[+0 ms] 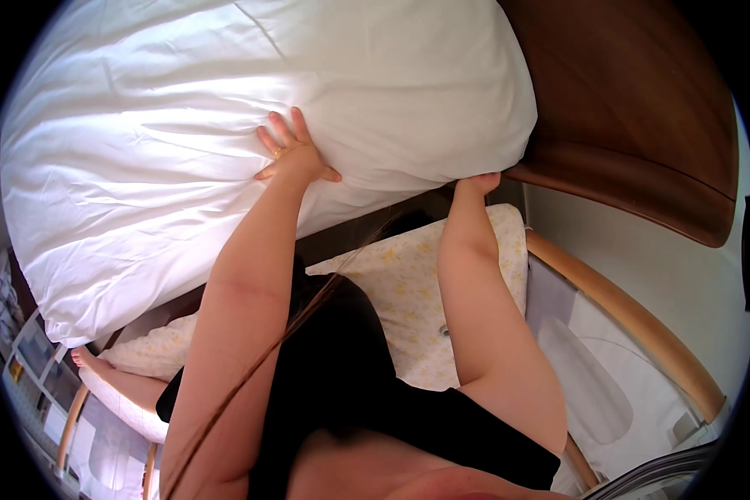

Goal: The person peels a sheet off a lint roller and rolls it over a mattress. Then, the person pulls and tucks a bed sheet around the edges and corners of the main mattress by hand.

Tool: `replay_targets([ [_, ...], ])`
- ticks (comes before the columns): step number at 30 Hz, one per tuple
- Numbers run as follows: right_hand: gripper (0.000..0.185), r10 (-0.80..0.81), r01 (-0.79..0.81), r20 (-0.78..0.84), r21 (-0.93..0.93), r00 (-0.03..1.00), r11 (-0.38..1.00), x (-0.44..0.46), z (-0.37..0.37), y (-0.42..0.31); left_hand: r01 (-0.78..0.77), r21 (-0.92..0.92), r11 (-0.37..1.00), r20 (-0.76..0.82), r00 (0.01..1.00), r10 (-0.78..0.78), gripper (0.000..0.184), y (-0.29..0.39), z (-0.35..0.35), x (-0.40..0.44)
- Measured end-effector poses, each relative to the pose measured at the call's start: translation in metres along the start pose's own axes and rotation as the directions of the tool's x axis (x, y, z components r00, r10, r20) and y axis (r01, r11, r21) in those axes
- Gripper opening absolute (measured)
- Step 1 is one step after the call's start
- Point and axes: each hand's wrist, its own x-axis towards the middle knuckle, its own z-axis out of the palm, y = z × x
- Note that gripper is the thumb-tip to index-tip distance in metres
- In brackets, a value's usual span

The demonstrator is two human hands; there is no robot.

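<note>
A white sheet (183,150) with many wrinkles covers a mattress across the upper left and centre. My left hand (296,154) lies on it, fingers spread, a ring on one finger, holding nothing. At the mattress's lower right corner is my right hand (481,181); its fingers are tucked under the edge and mostly hidden, so what they grip cannot be made out. Below the mattress edge, between my arms, lies a pale pad (404,292) with a yellow floral pattern.
A dark brown headboard (625,108) stands at the upper right. Beneath it runs a curved wooden rail (633,317) above a white and mesh crib side (583,375). My bare foot (87,360) and a shelf rack (37,354) are at the lower left.
</note>
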Motion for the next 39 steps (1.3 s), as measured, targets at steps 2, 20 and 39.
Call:
replay_targets([
  [2,0.043,-0.050,0.051,0.010,-0.216,0.999,0.975,0.005,-0.003,0.003,-0.002,0.006,1.000,0.005,1.000,0.002,0.146,0.000,-0.001,-0.001],
  [20,0.052,-0.284,0.224,0.122,-0.905,0.951,0.361,0.044,-0.035,0.019,-0.018,0.003,1.000,-0.001,1.000,0.018,0.147,-0.001,0.002,0.000],
  [39,0.065,0.098,0.410,0.426,-0.745,0.899,-0.527,0.077,0.027,0.012,-0.034,0.011,0.999,-0.004,0.999,0.034,0.145,-0.002,0.002,0.003],
])
